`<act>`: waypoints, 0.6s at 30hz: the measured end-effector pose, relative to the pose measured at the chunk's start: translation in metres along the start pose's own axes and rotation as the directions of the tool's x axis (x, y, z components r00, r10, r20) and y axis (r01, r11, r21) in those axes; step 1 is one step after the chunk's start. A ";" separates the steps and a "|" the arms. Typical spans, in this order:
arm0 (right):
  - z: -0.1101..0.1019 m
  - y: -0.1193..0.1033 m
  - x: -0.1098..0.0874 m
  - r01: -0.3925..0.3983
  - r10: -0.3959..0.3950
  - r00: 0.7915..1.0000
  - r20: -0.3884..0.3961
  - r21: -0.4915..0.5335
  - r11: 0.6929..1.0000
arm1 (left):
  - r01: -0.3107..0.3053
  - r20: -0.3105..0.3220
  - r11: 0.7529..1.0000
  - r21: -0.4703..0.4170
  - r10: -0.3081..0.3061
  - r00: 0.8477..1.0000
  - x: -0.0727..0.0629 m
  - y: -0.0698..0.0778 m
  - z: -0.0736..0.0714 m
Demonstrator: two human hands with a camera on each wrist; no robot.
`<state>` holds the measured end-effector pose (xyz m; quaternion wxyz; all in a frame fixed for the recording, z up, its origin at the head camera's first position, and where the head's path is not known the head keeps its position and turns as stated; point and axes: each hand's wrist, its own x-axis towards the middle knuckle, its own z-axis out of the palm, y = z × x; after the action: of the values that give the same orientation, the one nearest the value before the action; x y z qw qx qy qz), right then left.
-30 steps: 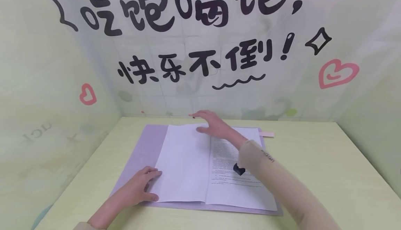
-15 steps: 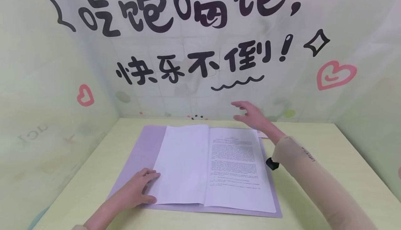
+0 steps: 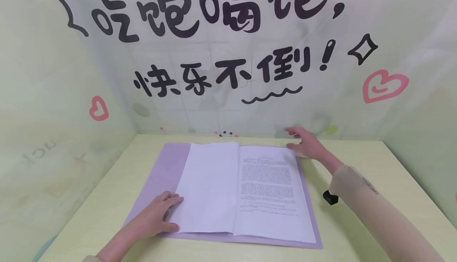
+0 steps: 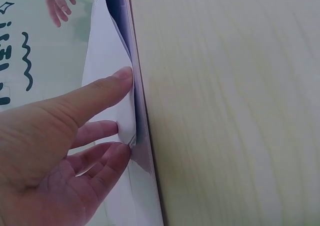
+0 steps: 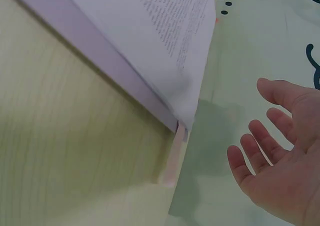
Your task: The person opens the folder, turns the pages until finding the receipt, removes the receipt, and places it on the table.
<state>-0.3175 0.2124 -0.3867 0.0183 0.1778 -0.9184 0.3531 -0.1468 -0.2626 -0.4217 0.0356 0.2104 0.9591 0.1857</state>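
A lilac folder [image 3: 170, 165] lies spread on the table, bearing a stack of white paper opened like a book. Its left page [image 3: 210, 186] is blank; the right page [image 3: 265, 188] carries printed text. My left hand [image 3: 153, 216] rests at the lower left of the blank page, thumb and fingers spread apart. In the left wrist view, thumb and fingertips touch the paper's edge. Over the top right corner of the printed page hovers my right hand [image 3: 308, 145], fingers loosely extended and holding nothing. Beside that corner, a pink tab strip [image 5: 172, 161] sticks out, partly hidden in the head view.
The pale wooden table [image 3: 371, 182] ends at a printed curtain [image 3: 214, 111] behind and on both sides. A small black block-like object [image 3: 330, 197] shows beneath my right sleeve [image 3: 371, 202], at the wrist.
My right hand has moved rightward from above the middle of the paper to its top right corner, dropping lower in the last half second. The left hand has stayed in place.
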 end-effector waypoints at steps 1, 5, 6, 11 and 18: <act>0.000 0.003 -0.002 0.008 -0.008 1.000 0.006 -0.007 1.000 | -0.003 -0.001 1.000 -0.001 0.003 1.000 0.000 0.000 0.000; 0.002 0.011 -0.008 0.041 -0.040 0.999 0.031 -0.033 0.999 | -0.015 -0.009 1.000 0.008 0.015 1.000 -0.001 0.000 0.001; 0.003 0.012 -0.009 0.042 -0.041 0.998 0.041 -0.041 0.998 | -0.019 -0.011 1.000 0.010 0.019 1.000 -0.001 0.000 0.001; 0.006 0.019 -0.016 -0.008 0.015 0.996 0.093 -0.079 0.997 | -0.029 -0.009 0.999 0.014 0.029 1.000 0.000 0.000 0.001; 0.012 0.030 -0.019 -0.051 0.068 0.991 0.116 -0.140 0.989 | -0.038 -0.016 0.999 0.016 0.039 0.999 0.000 0.000 0.001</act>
<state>-0.3087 0.2313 -0.4175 -0.0358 0.1697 -0.9447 0.2783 -0.1465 -0.2629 -0.4223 0.0226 0.2276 0.9565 0.1808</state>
